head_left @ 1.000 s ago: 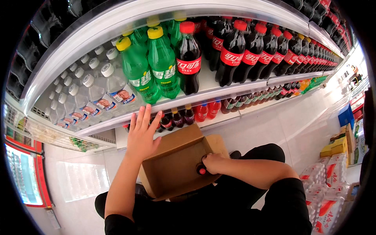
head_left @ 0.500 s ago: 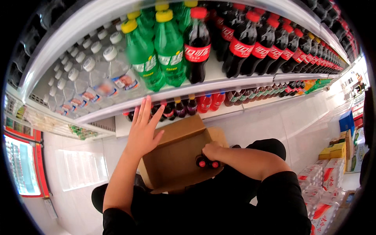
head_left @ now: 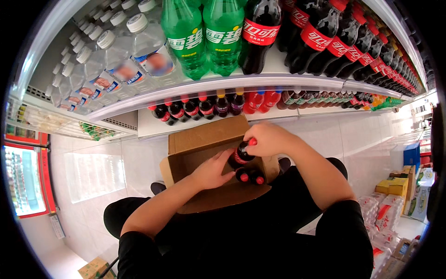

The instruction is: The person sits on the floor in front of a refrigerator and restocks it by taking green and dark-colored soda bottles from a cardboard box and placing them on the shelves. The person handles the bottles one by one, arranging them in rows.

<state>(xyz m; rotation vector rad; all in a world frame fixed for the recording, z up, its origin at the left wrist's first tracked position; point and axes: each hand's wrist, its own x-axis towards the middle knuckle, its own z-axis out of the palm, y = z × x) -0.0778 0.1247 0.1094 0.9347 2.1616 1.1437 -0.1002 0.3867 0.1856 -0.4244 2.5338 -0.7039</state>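
Note:
Over an open cardboard box (head_left: 200, 132) between my knees, my right hand (head_left: 269, 140) is closed round the top of a small cola bottle (head_left: 240, 156). This bottle has a red cap and a red label, and it tilts. My left hand (head_left: 213, 171) reaches across the box with its fingers stretched out, their tips at or beside the bottle's side; whether they press on it I cannot tell. Lower in the box stand two more red-capped cola bottles (head_left: 250, 176), side by side near the right wall.
A low shelf (head_left: 151, 124) ahead holds small cola bottles (head_left: 183, 109) and red drinks (head_left: 262, 101). Above it, a shelf edge (head_left: 195, 88) juts out under water bottles (head_left: 153, 60), green bottles (head_left: 223, 42) and large cola bottles (head_left: 320, 39). Wrapped packs (head_left: 388, 218) stand at right.
My left hand has come down from the shelf edge into the box. The right hand has risen, lifting a cola bottle. The view has tipped lower, showing more of the bottom shelf.

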